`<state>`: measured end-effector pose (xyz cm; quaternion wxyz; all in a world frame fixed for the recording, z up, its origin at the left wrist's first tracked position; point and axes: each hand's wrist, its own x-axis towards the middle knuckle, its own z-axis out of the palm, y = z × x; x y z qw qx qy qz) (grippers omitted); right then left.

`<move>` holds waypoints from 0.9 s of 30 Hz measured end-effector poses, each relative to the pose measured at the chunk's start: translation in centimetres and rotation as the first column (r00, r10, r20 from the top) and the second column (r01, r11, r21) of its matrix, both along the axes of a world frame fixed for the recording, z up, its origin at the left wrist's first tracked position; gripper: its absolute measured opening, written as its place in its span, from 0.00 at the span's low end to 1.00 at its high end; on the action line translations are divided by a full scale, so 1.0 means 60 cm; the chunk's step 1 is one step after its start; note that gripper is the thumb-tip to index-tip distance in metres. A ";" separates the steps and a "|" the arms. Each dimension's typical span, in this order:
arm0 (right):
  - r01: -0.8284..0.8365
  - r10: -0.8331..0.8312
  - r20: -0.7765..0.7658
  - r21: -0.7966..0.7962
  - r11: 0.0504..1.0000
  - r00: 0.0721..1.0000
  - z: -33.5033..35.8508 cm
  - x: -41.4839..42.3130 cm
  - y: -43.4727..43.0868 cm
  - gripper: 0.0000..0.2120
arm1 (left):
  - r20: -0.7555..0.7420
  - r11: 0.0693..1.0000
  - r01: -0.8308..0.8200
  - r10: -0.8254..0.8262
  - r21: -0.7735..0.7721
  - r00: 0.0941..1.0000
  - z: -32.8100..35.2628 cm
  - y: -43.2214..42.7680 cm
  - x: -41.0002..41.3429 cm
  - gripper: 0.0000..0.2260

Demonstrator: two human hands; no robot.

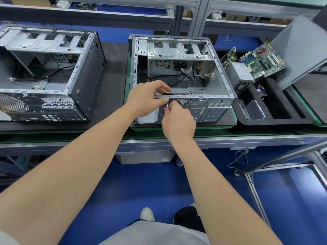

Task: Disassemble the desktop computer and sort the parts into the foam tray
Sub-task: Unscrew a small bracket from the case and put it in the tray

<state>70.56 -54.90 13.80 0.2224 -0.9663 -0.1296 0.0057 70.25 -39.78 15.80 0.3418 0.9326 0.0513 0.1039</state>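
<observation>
An open desktop case [212, 82] lies on its side in front of me, with loose cables inside. My left hand [145, 99] pinches the near top rail of the case, thumb under and fingers over it. Just below, my right hand [177, 121] grips a thin metal tool [166, 105] whose tip points at the rear panel beside the fan grille [182, 103]. The black foam tray [276, 110] stands to the right. It holds a power supply [238, 76] and a green motherboard [263, 59].
A second gutted case [53, 76] stands at the left on the same bench. A grey side panel [304, 48] leans over the tray at the far right. A clear plastic piece [254, 110] lies in the tray's near slot. Blue floor and an aluminium frame lie below.
</observation>
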 end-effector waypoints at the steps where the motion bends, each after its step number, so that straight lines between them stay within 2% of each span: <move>1: -0.012 0.015 -0.042 0.071 0.997 0.999 -0.001 0.004 -0.003 0.12 | 0.004 1.000 -0.002 0.002 0.001 1.000 0.000 0.000 0.000 0.11; 4: -0.016 0.131 -0.252 0.411 0.912 0.959 -0.002 0.013 -0.020 0.12 | 0.007 1.000 -0.008 0.008 -0.001 1.000 0.002 0.000 0.001 0.11; 7: 0.162 0.257 -0.501 0.648 0.744 0.826 -0.003 0.023 -0.027 0.13 | 0.002 1.000 -0.001 0.001 -0.001 1.000 0.004 -0.002 -0.002 0.11; 10: 0.413 0.383 -0.673 0.712 0.568 0.633 0.003 0.027 -0.023 0.15 | -0.018 1.000 0.007 -0.007 -0.004 1.000 0.005 0.000 -0.004 0.13; 13: 0.488 0.462 -0.677 0.734 0.471 0.572 0.003 0.028 -0.019 0.15 | -0.063 1.000 0.026 -0.026 -0.003 0.998 0.009 0.001 -0.008 0.19; 16: 0.524 0.466 -0.684 0.729 0.440 0.561 0.003 0.027 -0.017 0.14 | -0.086 0.999 0.034 -0.034 0.002 0.996 0.011 0.001 -0.007 0.22; 27: 0.452 0.413 -0.657 0.744 0.492 0.631 0.000 0.026 -0.023 0.12 | -0.076 1.000 0.003 -0.003 0.003 0.997 0.007 -0.002 -0.009 0.25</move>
